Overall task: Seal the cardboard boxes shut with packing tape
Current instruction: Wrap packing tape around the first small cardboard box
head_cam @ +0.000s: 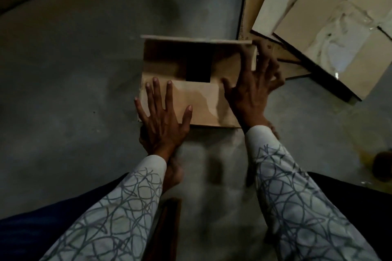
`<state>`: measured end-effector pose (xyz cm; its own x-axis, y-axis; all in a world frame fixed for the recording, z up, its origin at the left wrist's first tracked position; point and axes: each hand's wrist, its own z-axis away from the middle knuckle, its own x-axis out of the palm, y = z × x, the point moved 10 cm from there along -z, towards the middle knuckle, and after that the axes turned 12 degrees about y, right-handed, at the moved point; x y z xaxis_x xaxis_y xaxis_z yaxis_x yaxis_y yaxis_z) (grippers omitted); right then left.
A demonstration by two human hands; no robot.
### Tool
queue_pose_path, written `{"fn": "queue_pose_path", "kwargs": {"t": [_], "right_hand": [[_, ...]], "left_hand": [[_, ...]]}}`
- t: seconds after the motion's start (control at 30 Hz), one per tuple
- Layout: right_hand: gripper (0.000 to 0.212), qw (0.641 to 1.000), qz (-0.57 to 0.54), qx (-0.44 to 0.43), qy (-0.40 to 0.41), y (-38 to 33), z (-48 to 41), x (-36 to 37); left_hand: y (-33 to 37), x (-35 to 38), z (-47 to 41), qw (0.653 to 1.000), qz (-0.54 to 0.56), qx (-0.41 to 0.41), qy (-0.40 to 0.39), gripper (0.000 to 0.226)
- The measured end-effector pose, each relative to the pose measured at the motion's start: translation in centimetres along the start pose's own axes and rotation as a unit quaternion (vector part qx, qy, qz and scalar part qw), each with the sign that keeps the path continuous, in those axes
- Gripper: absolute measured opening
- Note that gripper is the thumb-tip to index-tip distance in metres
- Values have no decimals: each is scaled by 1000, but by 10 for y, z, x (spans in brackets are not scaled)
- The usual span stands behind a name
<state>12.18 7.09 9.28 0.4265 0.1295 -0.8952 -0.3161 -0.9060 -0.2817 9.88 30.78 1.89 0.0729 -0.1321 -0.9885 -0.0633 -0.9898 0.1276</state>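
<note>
- The open box sits on the floor just in front of the person and is not yet closed. Its near flap is folded down, its far flap stands up, and a dark gap shows between them.
- No tape shows on this box. By my judgement the flaps must be closed first, so all the sealing here is left to do.
- The left hand lies flat on the near flap, fingers spread, pressing it down.
- The right hand is splayed over the box's right edge with its thumb on the near flap, pushing rather than gripping.
- At the upper right, well apart, taped boxes shine with glossy tape, so they look done.
- Count: one open box and two hands. At least four taped box faces show, but the edge of the view cuts them off.
- One yellowish round thing at the right may be a tape roll, but it is too blurred to tell.
</note>
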Motion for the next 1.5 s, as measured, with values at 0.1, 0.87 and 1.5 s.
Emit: {"fn": "queue_pose_path", "kwargs": {"t": [0.1,0.87,1.5], "right_hand": [[70,999,-26,20,14,6,20,-3],[68,958,-198,-128,-162,-128,-59,128],[80,896,-172,-371,-172,-371,-130,271]], "left_hand": [[-2,1,0,1000,0,-26,4,83],[-113,1,-120,940,0,-326,100,75],[-262,-24,-288,990,52,-133,-16,72]]}}
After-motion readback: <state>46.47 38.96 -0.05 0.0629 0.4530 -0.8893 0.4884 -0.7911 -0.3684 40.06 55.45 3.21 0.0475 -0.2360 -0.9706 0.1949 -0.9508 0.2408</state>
